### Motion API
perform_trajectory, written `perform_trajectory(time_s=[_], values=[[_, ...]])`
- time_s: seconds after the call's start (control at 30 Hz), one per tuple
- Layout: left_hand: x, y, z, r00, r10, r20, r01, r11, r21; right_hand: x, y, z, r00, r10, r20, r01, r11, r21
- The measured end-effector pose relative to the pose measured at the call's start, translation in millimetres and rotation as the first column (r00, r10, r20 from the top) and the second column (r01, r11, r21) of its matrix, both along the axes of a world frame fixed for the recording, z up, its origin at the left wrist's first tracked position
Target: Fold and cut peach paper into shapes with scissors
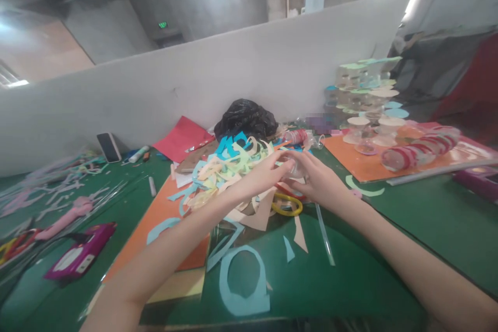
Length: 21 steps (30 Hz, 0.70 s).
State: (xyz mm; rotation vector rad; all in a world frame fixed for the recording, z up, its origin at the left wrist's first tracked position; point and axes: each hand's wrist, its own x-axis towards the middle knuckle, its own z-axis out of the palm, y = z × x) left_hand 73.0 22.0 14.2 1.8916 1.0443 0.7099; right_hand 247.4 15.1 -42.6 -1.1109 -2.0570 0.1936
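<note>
My left hand and my right hand meet above the middle of the table, fingers curled towards each other. Between them shows a small clear plastic piece; both hands close around it, and the fingers hide most of its shape. Just below lies a yellow loop handle, with a red loop partly covered by my right hand. Under and beside my left hand spreads a heap of cut paper scraps in blue, green, cream and yellow. A clear stick lies below my right hand.
Tiers of clear cups and paper discs stand at right on orange card, near a red-striped roll. A black plastic bag sits by the white partition. At left are a pink glue gun, purple box and phone.
</note>
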Motion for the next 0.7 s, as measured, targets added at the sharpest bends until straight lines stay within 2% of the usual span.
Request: perform_trajectory(time_s=[0.2, 0.33, 0.47, 0.57, 0.63, 0.7], values=[[5, 13, 5.1, 0.993, -0.063, -0.102, 0.068, 0.997, 0.043, 9, 6, 0.6, 0.998, -0.037, 0.047, 0.035, 0.998, 0.052], [4, 37, -0.1, 0.995, -0.044, -0.088, 0.05, 0.997, 0.062, 15, 8, 3.2, 0.982, -0.167, 0.088, 0.164, 0.986, 0.041], [2, 68, -9.3, 0.996, 0.051, -0.079, -0.042, 0.992, 0.119, 20, 10, 4.0, 0.963, -0.263, 0.057, 0.259, 0.964, 0.06], [1, 89, -15.3, 0.963, 0.196, -0.184, -0.138, 0.947, 0.291, 20, 9, 4.7, 0.964, -0.259, 0.052, 0.257, 0.965, 0.052], [1, 95, -15.6, 0.938, 0.267, -0.223, -0.18, 0.921, 0.346, 19, 8, 4.6, 0.965, -0.254, 0.065, 0.251, 0.967, 0.042], [-1, 93, -10.4, 0.941, 0.276, -0.198, -0.201, 0.922, 0.332, 18, 7, 4.3, 0.965, -0.25, 0.079, 0.247, 0.968, 0.04]])
